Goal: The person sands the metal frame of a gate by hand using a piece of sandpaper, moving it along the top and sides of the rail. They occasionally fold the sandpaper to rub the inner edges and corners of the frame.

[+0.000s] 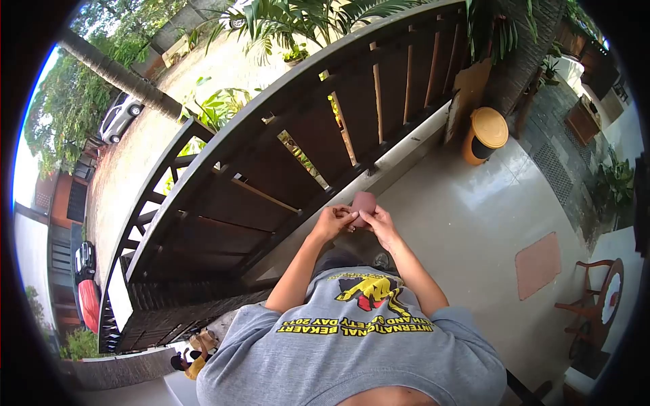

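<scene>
Both hands meet in front of the grey T-shirt (365, 338), close to the dark wooden railing (264, 179). Between them is a small reddish-brown sheet (364, 203) that looks like sandpaper, its upper part bent or curled. My left hand (333, 222) pinches its lower left edge with thumb and fingers. From the other side, my right hand (381, 224) grips it, the thumb lying across its face. The fingers behind the sheet are partly hidden.
An orange bin with a yellow lid (489, 128) stands beyond the railing's far end. On the glossy floor lies a pinkish mat (538, 266), near a wooden chair (586, 298) and round table (613, 298). At lower left is another person in yellow (196, 365).
</scene>
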### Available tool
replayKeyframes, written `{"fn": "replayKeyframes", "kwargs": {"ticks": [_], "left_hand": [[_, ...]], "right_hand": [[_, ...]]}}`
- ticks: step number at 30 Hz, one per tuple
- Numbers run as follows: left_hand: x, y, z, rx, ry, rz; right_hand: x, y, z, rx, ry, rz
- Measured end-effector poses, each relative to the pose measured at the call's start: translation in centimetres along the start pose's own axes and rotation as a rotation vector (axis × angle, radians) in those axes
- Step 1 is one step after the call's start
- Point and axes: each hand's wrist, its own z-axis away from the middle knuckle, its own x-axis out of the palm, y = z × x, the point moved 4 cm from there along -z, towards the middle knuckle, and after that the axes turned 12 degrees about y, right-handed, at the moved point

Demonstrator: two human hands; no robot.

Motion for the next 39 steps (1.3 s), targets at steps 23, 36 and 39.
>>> {"fn": "replayKeyframes", "kwargs": {"ticks": [23,36,39], "left_hand": [[-5.3,4.6,-3.8,0.084,-0.118,0.109],[-11.4,19.0,0.0,0.463,-0.054,-0.113],[-14.7,22.6,2.5,0.547,0.011,-0.033]], "right_hand": [[8.1,-5.8,-4.4,-0.196,0.01,0.397],[14.8,-18.6,-5.1,-0.553,0.186,0.268],[15.7,-24.1,-7.0,-0.976,0.309,0.324]]}}
